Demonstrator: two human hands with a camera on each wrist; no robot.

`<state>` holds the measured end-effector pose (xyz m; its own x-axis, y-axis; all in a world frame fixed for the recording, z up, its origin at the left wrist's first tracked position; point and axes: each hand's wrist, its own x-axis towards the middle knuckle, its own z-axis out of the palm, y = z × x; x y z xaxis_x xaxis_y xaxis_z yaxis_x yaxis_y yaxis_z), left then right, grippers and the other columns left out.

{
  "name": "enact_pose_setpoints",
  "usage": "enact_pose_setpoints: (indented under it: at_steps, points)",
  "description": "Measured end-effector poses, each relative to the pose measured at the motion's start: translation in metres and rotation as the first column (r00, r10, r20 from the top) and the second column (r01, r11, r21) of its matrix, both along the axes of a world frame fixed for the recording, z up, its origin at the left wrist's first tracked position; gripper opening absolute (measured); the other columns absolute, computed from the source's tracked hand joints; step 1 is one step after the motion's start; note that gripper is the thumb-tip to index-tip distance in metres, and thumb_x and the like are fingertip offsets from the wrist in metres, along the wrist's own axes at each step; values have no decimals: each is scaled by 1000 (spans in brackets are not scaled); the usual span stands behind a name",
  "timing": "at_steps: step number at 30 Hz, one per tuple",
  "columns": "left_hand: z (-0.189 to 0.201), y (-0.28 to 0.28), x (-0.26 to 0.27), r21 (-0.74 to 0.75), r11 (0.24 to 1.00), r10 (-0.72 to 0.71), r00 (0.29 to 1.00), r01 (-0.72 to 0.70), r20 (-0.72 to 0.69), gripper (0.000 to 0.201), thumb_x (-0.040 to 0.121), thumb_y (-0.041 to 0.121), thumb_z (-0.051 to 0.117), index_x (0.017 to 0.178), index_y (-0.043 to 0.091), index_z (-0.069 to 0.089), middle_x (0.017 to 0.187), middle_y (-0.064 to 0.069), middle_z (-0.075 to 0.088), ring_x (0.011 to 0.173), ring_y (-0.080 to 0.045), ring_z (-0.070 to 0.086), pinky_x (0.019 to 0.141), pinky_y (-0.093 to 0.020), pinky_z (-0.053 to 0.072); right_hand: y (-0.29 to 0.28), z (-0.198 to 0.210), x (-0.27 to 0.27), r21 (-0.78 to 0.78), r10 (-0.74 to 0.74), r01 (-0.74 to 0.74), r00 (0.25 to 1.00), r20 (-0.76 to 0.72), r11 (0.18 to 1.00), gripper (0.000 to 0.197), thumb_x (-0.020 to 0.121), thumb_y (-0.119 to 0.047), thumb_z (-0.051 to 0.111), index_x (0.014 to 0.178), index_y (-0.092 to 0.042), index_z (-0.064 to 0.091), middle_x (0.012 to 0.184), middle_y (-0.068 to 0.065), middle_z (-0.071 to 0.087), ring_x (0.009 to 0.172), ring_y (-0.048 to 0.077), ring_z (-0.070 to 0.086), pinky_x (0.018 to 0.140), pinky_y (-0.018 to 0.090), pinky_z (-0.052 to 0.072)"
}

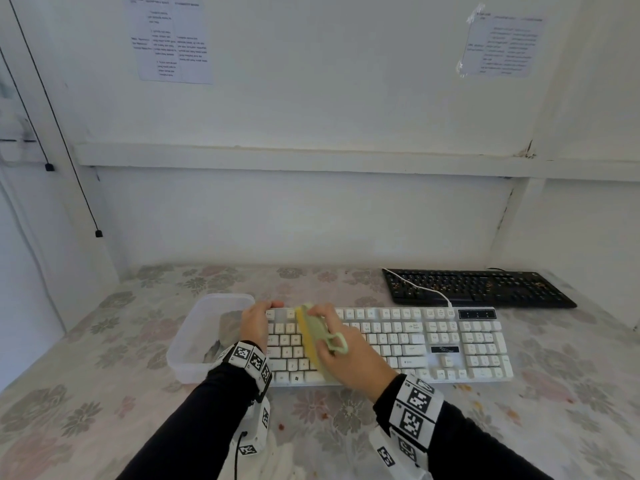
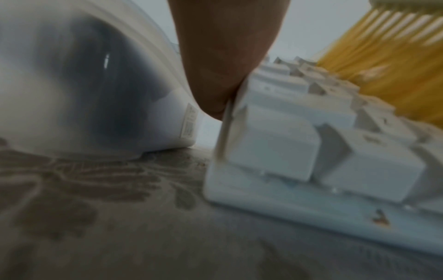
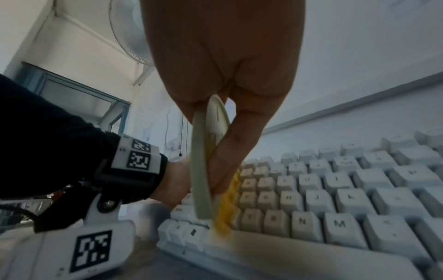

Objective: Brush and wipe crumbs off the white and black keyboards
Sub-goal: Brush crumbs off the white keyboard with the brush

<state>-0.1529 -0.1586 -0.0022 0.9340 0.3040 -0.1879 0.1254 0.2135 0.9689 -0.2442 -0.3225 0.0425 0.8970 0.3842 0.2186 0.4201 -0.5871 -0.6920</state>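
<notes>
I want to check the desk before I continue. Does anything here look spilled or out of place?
Yes. Brown crumbs lie scattered over the black keyboard, and the white keyboard's cable runs across its keys. A few reddish specks dot the tablecloth.

The bench [image 1: 104, 358] was covered with a pale cloth printed with grey and pink flowers. Behind it stood a white wall [image 1: 329, 98], and a white ledge [image 1: 311, 157] ran across this wall from side to side. Two printed paper sheets were stuck high on the wall, one on the left [image 1: 175, 39] and one on the right [image 1: 502, 43], the right one fixed with clear tape. A thin black cord [image 1: 52, 109] hung down slantwise at the left. In the right wrist view, a white fan [image 3: 130, 32] was mounted up on the wall, and below it was a window with a blue-grey frame [image 3: 79, 98]. The light was soft and even.
</notes>
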Motion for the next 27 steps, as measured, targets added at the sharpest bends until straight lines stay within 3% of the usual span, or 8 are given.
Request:
enact_pose_setpoints:
  at_steps: [5,9,11,16,19,21,25,27]
  points:
    - [-1,1,0,-33,999,-8,1000,7,-26,22,87,12,49,72,10,65,65,-13,58,58,-27,54,60,-33,45,-8,9,-5,-74,-36,28,994,-104,997,39,92,-9,44,120,-34,36,67,-2,54,45,9,42,38,16,35]
    - [-1,2,0,-38,999,-4,999,3,-36,22,86,14,51,71,10,66,60,-10,56,54,-26,53,60,-33,45,-10,18,2,138,-157,140,980,119,980,40,93,-4,44,123,-30,38,60,-6,47,41,5,42,39,11,30]
    - [0,2,0,-35,999,-9,999,8,-32,22,86,13,50,71,9,66,58,-10,56,53,-26,52,59,-33,45,-10,14,4,180,-176,144,968,179,973,43,93,-4,45,116,-39,34,65,-6,48,46,4,43,41,10,31]
    - [0,2,-1,-25,1000,-14,1000,13,-28,20,86,13,51,74,8,66,60,-9,56,54,-26,52,57,-32,44,-14,7,-9,26,-144,144,989,-14,989,41,93,-3,42,127,-25,36,57,-5,47,35,4,42,35,15,31]
    - [0,2,-2,-12,1000,-13,1000,13,-17,21,87,12,50,73,9,65,60,-9,56,53,-25,52,56,-31,44,-20,14,-14,-89,-139,133,988,-70,987,38,92,-5,42,123,-27,38,58,-5,48,36,5,40,33,14,30]
    - [1,2,-3,1,1000,-11,1000,11,-1,23,89,10,48,72,9,65,58,-8,57,53,-24,52,56,-30,43,-23,24,-12,-44,-170,167,981,-88,985,39,92,-4,43,121,-29,39,64,-3,53,41,4,44,35,12,34]
    - [2,1,-4,-3,1000,-13,1000,13,1,24,89,11,48,73,9,66,57,-6,58,50,-23,54,54,-29,44,-27,25,1,156,-258,233,951,168,960,45,90,0,45,127,-23,36,60,-2,49,42,6,45,38,13,31]
    - [4,1,-6,-8,1000,-12,1000,12,1,25,90,11,47,73,9,65,52,-4,58,41,-16,54,49,-25,44,-28,18,4,178,-260,229,950,174,957,46,89,1,46,127,-21,36,62,-1,50,45,6,45,39,14,32]
